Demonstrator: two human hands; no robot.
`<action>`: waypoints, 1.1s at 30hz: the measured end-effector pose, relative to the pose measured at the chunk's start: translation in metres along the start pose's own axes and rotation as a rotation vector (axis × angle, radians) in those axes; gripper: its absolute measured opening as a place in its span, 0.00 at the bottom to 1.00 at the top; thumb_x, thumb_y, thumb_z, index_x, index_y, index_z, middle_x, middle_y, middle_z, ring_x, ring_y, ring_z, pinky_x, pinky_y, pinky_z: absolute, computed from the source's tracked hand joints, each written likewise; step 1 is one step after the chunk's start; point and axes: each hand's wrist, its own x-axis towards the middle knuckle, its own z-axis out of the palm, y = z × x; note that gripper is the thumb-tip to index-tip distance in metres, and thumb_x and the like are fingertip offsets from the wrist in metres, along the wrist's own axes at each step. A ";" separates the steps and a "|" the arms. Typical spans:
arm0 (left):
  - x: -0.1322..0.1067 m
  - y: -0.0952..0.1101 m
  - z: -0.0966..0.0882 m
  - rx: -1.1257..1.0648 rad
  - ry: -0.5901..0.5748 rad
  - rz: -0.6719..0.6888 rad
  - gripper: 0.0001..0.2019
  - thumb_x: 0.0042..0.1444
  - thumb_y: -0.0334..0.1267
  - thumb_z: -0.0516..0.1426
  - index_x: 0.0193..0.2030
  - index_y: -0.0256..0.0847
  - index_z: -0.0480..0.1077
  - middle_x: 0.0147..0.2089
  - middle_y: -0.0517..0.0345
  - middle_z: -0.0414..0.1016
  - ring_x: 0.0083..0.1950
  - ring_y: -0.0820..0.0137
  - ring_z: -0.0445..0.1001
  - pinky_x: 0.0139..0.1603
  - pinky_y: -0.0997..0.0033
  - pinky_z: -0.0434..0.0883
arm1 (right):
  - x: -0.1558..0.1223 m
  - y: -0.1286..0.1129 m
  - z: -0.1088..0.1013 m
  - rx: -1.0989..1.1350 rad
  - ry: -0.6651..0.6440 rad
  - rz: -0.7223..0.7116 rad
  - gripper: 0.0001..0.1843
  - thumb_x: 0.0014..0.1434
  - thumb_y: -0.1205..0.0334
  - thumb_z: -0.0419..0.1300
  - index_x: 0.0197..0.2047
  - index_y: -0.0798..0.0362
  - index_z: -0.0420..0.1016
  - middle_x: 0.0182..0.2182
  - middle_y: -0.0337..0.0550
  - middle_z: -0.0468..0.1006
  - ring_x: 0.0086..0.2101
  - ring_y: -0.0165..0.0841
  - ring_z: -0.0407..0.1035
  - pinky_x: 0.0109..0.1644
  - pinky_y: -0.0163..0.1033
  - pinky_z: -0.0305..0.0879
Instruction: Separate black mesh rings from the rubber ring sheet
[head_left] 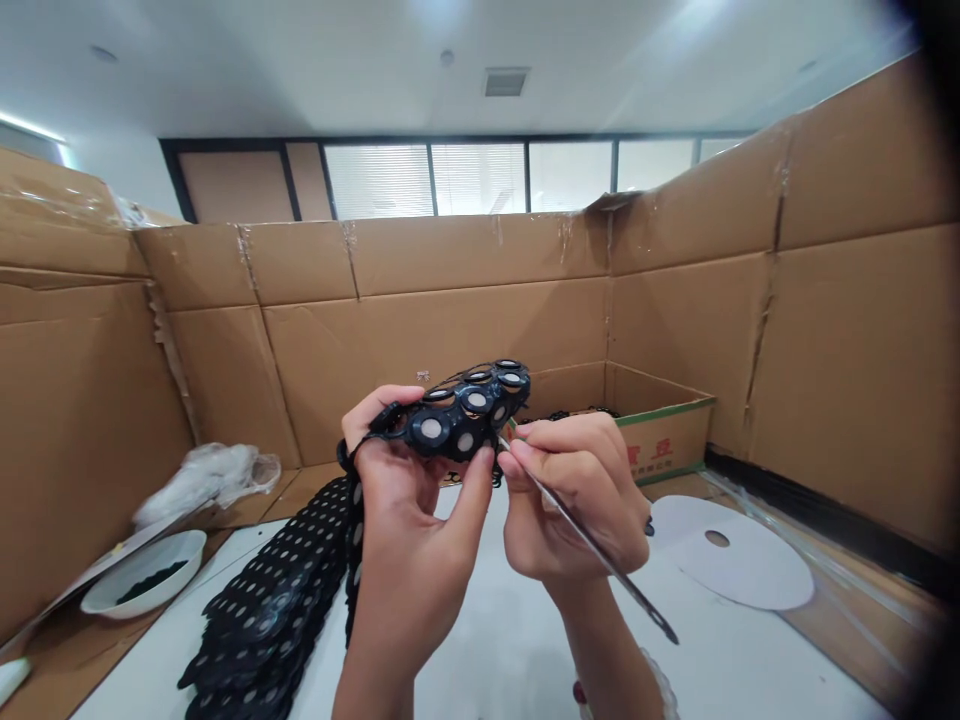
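Cardboard walls point(420, 330) box in a white bench point(495, 640), where a long pile of black dotted strip point(262, 600) lies near a white bowl point(142, 572), with a white paper disc point(731, 550) off to the right. The left hand point(401, 490) curls closed around a length of black strip point(457, 420) set with pale round discs, its long axis rising up and to the right from the palm. The right hand point(574, 490) pinches a thin metal tool point(600, 545), whose tip sits just at the strip's lower edge, close to its right end.
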 end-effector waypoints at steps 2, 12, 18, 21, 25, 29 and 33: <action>0.001 0.001 -0.001 0.003 0.007 -0.018 0.27 0.50 0.25 0.66 0.50 0.50 0.60 0.42 0.62 0.73 0.40 0.72 0.78 0.40 0.74 0.76 | 0.000 -0.001 0.001 -0.006 -0.005 0.006 0.12 0.51 0.79 0.60 0.32 0.50 0.70 0.25 0.39 0.72 0.27 0.32 0.69 0.28 0.39 0.64; 0.006 0.001 -0.012 0.030 -0.007 -0.164 0.22 0.51 0.33 0.66 0.48 0.48 0.60 0.32 0.63 0.74 0.31 0.71 0.76 0.21 0.80 0.68 | -0.007 -0.002 0.006 0.085 -0.044 0.065 0.11 0.51 0.79 0.58 0.32 0.53 0.69 0.25 0.39 0.69 0.26 0.29 0.63 0.28 0.38 0.60; 0.007 -0.002 -0.014 0.010 -0.123 -0.277 0.20 0.56 0.35 0.64 0.49 0.46 0.58 0.34 0.64 0.75 0.27 0.76 0.72 0.21 0.82 0.67 | -0.008 0.002 0.007 0.092 -0.013 0.090 0.11 0.52 0.79 0.58 0.32 0.52 0.69 0.23 0.37 0.67 0.25 0.29 0.63 0.27 0.38 0.58; 0.007 -0.004 -0.013 0.014 -0.142 -0.285 0.22 0.55 0.35 0.65 0.50 0.46 0.58 0.36 0.64 0.76 0.30 0.77 0.72 0.23 0.83 0.66 | -0.008 0.004 0.007 0.103 -0.003 0.115 0.11 0.52 0.79 0.58 0.31 0.53 0.69 0.23 0.37 0.67 0.26 0.29 0.64 0.28 0.38 0.58; 0.008 -0.007 -0.012 0.013 -0.139 -0.278 0.23 0.55 0.36 0.65 0.51 0.46 0.58 0.36 0.65 0.75 0.30 0.79 0.72 0.24 0.83 0.65 | -0.008 0.002 0.006 0.101 -0.003 0.124 0.10 0.52 0.79 0.58 0.31 0.54 0.69 0.24 0.37 0.68 0.27 0.29 0.64 0.28 0.37 0.58; 0.009 -0.008 -0.014 -0.022 -0.158 -0.294 0.23 0.55 0.36 0.66 0.50 0.45 0.57 0.34 0.66 0.75 0.28 0.79 0.69 0.23 0.83 0.65 | -0.008 0.002 0.006 0.115 0.003 0.134 0.09 0.53 0.78 0.59 0.30 0.55 0.69 0.23 0.37 0.68 0.27 0.28 0.64 0.29 0.36 0.59; 0.008 -0.008 -0.016 0.036 -0.190 -0.319 0.18 0.58 0.40 0.63 0.47 0.44 0.58 0.29 0.67 0.72 0.26 0.79 0.68 0.23 0.83 0.67 | -0.009 0.002 0.006 0.132 -0.007 0.173 0.08 0.54 0.77 0.59 0.29 0.55 0.69 0.23 0.37 0.69 0.26 0.27 0.64 0.28 0.36 0.60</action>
